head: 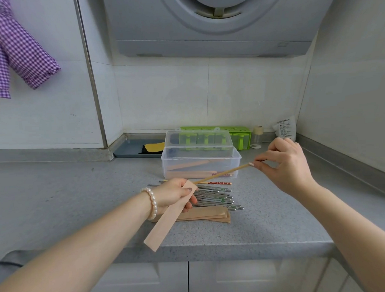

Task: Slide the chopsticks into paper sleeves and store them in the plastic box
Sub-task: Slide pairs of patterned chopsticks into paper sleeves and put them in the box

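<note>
My left hand [173, 194] grips a tan paper sleeve [166, 222] near its upper end; the sleeve slants down toward the counter edge. My right hand [282, 161] pinches the far end of wooden chopsticks [221, 173], whose tips reach the sleeve's open mouth. Several metal chopsticks [218, 198] and a red dotted one [219, 183] lie in a pile on the counter. Spare paper sleeves [210, 214] lie flat in front of the pile. Behind it stands a clear plastic box [201, 162] with its lid up, holding sleeved chopsticks.
A green seasoning rack [237, 134], a small jar [257, 135] and a white packet [285, 128] stand by the back wall. A grey tray [130, 149] with a yellow-black item sits at the back left. A range hood [215, 23] hangs overhead; checked cloth [17, 47] hangs at left.
</note>
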Available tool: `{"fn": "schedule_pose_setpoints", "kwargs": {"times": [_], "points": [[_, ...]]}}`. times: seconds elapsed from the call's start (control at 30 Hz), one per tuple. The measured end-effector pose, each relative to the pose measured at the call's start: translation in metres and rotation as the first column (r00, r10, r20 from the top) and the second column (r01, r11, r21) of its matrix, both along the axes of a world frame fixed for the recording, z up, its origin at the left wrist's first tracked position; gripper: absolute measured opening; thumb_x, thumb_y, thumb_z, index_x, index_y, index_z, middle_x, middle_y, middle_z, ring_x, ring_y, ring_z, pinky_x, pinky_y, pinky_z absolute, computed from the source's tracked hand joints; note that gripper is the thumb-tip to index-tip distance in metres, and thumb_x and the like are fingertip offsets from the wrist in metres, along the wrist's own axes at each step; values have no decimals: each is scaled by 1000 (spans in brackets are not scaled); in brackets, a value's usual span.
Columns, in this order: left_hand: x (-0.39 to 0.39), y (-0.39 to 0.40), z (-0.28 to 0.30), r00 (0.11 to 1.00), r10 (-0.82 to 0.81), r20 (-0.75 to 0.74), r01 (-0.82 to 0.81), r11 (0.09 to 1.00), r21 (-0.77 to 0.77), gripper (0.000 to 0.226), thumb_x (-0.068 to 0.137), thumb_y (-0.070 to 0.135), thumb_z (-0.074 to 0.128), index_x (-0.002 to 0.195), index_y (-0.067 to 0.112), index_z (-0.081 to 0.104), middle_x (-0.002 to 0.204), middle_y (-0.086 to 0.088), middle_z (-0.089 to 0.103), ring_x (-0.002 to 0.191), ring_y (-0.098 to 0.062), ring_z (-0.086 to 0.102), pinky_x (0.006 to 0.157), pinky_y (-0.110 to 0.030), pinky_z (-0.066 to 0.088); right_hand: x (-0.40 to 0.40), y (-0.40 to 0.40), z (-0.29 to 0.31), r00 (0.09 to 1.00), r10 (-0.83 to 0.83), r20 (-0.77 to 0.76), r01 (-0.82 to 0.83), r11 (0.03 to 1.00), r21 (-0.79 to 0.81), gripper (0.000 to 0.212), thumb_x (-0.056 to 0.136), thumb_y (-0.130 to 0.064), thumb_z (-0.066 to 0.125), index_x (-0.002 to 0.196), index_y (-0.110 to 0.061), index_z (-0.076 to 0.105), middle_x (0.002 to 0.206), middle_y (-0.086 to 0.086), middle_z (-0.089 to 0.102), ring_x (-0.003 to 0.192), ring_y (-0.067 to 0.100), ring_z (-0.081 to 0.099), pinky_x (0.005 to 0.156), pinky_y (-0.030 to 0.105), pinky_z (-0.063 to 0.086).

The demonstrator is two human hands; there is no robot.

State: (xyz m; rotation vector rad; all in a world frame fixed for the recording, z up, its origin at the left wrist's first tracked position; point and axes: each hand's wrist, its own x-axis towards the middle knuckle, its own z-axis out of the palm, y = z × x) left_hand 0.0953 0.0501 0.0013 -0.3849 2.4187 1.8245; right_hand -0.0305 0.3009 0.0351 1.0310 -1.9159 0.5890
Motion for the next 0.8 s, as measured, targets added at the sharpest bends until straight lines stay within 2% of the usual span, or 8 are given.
{"fn": "schedule_pose_setpoints", "kwargs": {"times": [0.47,0.63,0.8], "points": [[-1,4,-4,998,55,12,-56,998,18,23,99,11,38,117,4,50,86,-10,64,62,-12,61,57,-23,54,11,2,3,996,3,-88,0,999,34,19,69,-33,71,72,-15,75,65,4,47,67,16,36,60,31,29],[0,6,-1,998,65,4,-65,996,64,17,99,12,38,105,8,53,85,-11,63,64,-14,60,60,-25,54,13,3,3,995,0,-96,4,999,38,18,69,-31,71,72,-14,75,65,4,48,63,22,42,60,31,30],[1,6,-2,998,69,-12,-68,996,63,21,100,17,36,97,12,56,85,-11,63,66,-15,60,61,-25,53,14,3,5,997,10,-81,-7,999,34,18,68,-32,71,71,-14,75,65,4,48,63,22,43,58,32,33]]}}
